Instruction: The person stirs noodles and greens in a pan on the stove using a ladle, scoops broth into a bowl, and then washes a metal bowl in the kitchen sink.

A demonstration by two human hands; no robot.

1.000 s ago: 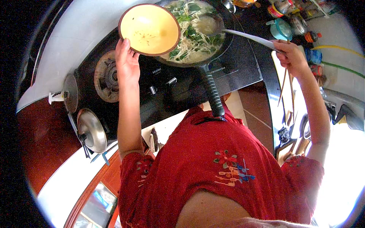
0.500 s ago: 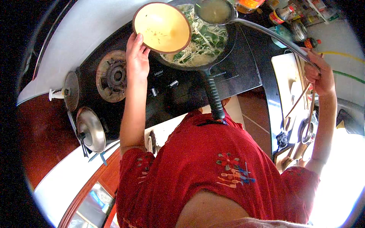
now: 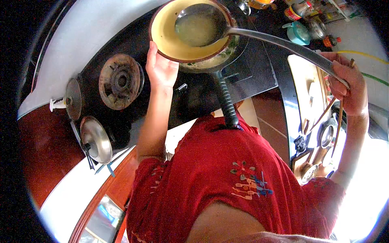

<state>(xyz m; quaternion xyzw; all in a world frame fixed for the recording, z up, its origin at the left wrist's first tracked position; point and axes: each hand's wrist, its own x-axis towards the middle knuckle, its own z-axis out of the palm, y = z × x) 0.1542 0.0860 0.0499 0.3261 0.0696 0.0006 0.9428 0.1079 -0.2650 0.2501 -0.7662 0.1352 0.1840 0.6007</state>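
My left hand [image 3: 162, 67] grips the near left side of a bowl [image 3: 163, 32], yellow inside with a brown rim. The bowl is held above a pan [image 3: 227, 97] on the stove and hides most of it. A strip of noodles and greens [image 3: 214, 60] shows past the rim. My right hand [image 3: 349, 83] is closed round the end of a long metal ladle [image 3: 283, 42] and a pair of chopsticks [image 3: 339, 121] that point down. The ladle's head, with cloudy broth [image 3: 198, 29] in it, is over the bowl; whether it touches the bowl I cannot tell.
A second burner [image 3: 120, 81] is left of the pan. A metal lid [image 3: 96, 139] lies at the counter's left edge. Bottles [image 3: 298, 10] and a teal container [image 3: 299, 33] stand at the back right. A cutting board [image 3: 299, 71] and utensils [image 3: 326, 135] lie at the right.
The bowl has moved right and away over the pan, covering most of the noodles. The ladle's head has shifted left and nearer, from beside the bowl to above it.
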